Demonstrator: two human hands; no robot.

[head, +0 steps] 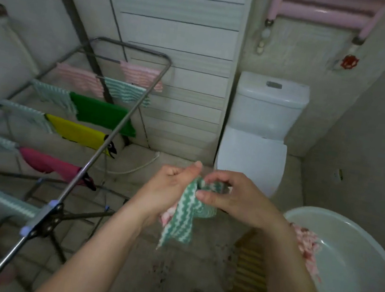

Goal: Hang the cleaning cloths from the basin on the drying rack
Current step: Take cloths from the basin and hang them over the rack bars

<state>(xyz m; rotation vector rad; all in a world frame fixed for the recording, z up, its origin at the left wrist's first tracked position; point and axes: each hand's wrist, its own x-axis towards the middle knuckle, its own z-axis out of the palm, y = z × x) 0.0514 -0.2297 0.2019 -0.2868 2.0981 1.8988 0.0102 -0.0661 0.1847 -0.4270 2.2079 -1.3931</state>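
Together, left hand [168, 191] and right hand [233, 200] both closed around the green-and-white cloth [181, 220], mid-air.

This was a home bathroom. A white toilet [259, 135] stood against the wall right of centre, with a pink heated towel rail [326, 11] and a red valve wheel [349, 62] at the upper right. Worn tiles covered the floor [169, 277]. A folding drying rack [104, 139] hung with coloured cloths filled the left, and a white basin [354, 265] sat at the lower right.
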